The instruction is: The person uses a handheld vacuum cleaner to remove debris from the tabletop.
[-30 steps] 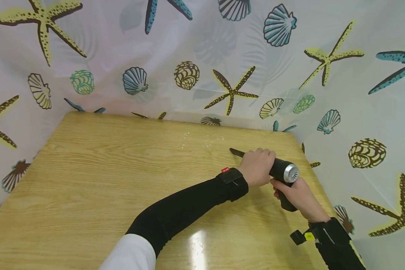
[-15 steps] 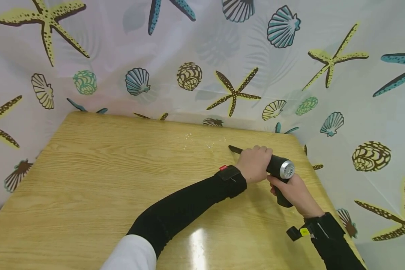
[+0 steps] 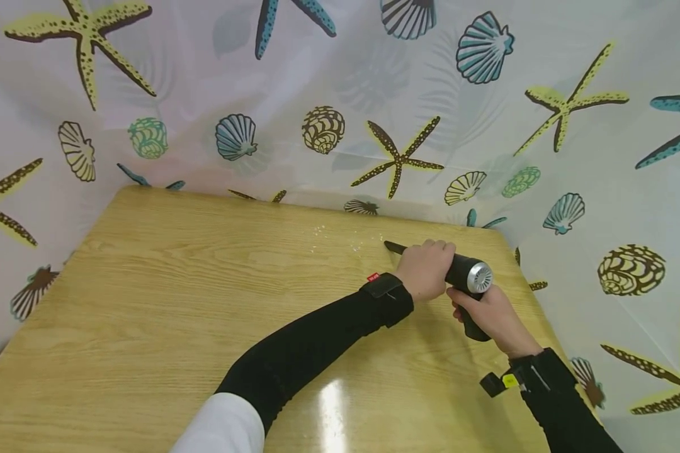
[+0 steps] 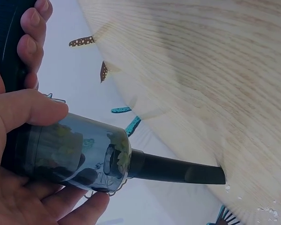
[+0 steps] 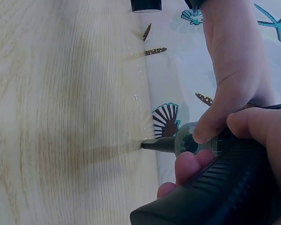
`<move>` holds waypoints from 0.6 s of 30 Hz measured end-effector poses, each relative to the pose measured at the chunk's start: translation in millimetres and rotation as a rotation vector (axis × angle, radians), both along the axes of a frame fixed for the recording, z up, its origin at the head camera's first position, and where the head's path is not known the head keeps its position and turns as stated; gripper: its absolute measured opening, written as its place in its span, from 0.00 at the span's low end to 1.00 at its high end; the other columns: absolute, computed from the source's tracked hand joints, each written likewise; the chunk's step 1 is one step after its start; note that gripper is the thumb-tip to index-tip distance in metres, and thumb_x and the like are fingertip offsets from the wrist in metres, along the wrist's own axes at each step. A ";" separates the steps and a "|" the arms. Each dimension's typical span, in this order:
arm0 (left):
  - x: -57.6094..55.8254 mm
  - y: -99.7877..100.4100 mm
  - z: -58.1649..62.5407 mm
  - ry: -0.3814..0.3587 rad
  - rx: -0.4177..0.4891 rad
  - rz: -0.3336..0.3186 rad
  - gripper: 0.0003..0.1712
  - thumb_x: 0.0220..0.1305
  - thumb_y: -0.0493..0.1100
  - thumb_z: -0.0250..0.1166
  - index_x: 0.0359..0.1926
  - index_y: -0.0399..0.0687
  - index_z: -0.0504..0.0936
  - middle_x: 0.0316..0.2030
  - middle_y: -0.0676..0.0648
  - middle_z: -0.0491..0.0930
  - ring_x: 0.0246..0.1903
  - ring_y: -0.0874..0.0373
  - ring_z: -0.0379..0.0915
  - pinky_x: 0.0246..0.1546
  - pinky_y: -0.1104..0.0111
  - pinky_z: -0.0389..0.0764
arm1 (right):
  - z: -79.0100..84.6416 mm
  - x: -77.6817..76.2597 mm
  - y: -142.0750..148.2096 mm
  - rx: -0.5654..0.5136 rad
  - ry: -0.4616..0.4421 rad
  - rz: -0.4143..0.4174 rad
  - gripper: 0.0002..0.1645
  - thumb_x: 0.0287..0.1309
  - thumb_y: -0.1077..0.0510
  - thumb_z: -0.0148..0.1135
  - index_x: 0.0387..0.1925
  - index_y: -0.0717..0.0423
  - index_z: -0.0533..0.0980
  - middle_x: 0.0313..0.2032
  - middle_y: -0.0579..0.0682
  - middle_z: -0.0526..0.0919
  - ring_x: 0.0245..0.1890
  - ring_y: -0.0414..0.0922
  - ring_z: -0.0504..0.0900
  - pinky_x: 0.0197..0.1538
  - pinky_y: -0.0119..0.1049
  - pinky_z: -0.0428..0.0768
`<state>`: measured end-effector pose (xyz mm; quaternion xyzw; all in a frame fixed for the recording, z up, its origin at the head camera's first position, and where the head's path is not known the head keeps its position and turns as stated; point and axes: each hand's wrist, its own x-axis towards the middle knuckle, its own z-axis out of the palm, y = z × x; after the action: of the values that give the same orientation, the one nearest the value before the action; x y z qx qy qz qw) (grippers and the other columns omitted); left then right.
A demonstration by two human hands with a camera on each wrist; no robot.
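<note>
A black handheld vacuum cleaner (image 3: 463,274) with a silver end cap is held over the right side of the table. My left hand (image 3: 427,269) grips its barrel; in the left wrist view the thumb and fingers wrap the clear dust cup (image 4: 84,152). Lower down, my right hand (image 3: 495,318) is curled round the ribbed handle (image 5: 210,187). The flat black nozzle (image 4: 192,172) points away from me, its tip right at the tabletop beside small white crumbs (image 4: 269,211). More white crumbs (image 3: 318,236) lie scattered to the left of the tip.
The wooden table (image 3: 175,302) stretches out to the left and toward me. A white curtain (image 3: 283,82) printed with shells and starfish hangs along its back and right edges, close behind the crumbs and beside my right hand.
Both hands have shifted slightly away from me and a little left with the vacuum cleaner, bringing the nozzle tip nearer the crumbs. The head view has turned slightly. The grip stays the same.
</note>
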<state>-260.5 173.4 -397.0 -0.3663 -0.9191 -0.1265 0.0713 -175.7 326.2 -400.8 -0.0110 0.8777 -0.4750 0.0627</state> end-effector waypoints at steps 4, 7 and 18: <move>-3.7 0.4 -1.1 -0.006 0.011 0.003 0.31 0.52 0.54 0.70 0.54 0.50 0.71 0.46 0.52 0.76 0.43 0.60 0.70 0.37 0.65 0.80 | 1.5 -2.6 -1.2 0.002 0.009 0.009 0.29 0.63 0.47 0.59 0.60 0.56 0.64 0.34 0.66 0.72 0.28 0.59 0.77 0.32 0.48 0.80; -6.5 0.8 -2.5 -0.009 0.014 0.009 0.31 0.52 0.54 0.70 0.54 0.50 0.71 0.46 0.52 0.76 0.43 0.60 0.70 0.38 0.65 0.80 | 1.9 -4.8 -1.9 0.000 0.012 0.018 0.28 0.63 0.47 0.59 0.59 0.56 0.64 0.34 0.67 0.72 0.27 0.58 0.76 0.31 0.46 0.79; -10.0 -1.8 -1.3 -0.025 0.014 0.021 0.31 0.52 0.54 0.71 0.55 0.51 0.71 0.47 0.52 0.76 0.44 0.60 0.70 0.39 0.64 0.80 | -1.4 -12.5 -4.1 0.012 -0.013 -0.012 0.30 0.62 0.45 0.59 0.58 0.57 0.65 0.35 0.65 0.73 0.31 0.61 0.77 0.34 0.46 0.80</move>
<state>-270.5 171.6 -398.3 -0.3546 -0.9228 -0.1368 0.0635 -188.2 322.1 -402.2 -0.0021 0.8802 -0.4701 0.0655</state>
